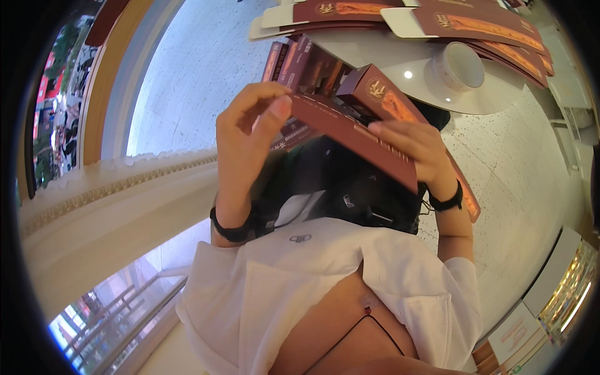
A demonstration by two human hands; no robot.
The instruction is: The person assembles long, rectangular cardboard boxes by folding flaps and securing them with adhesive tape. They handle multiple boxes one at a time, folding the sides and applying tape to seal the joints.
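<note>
- I see the white worktop point(409, 61) toward 1 o'clock, flat cartons point(484, 26) piled beyond.
- Held carton point(347, 132), dark red, just off centre at 1 o'clock: I'd judge this a two-handed adjusting step; the next move calls for even, gentle pressure.
- Left hand point(247, 128), 11 o'clock, nearly closed, pinching its left end.
- Right hand point(420, 147), 2 o'clock, fingers closed over its side (underside hidden from me).
- White round container point(458, 67), 2 o'clock.
</note>
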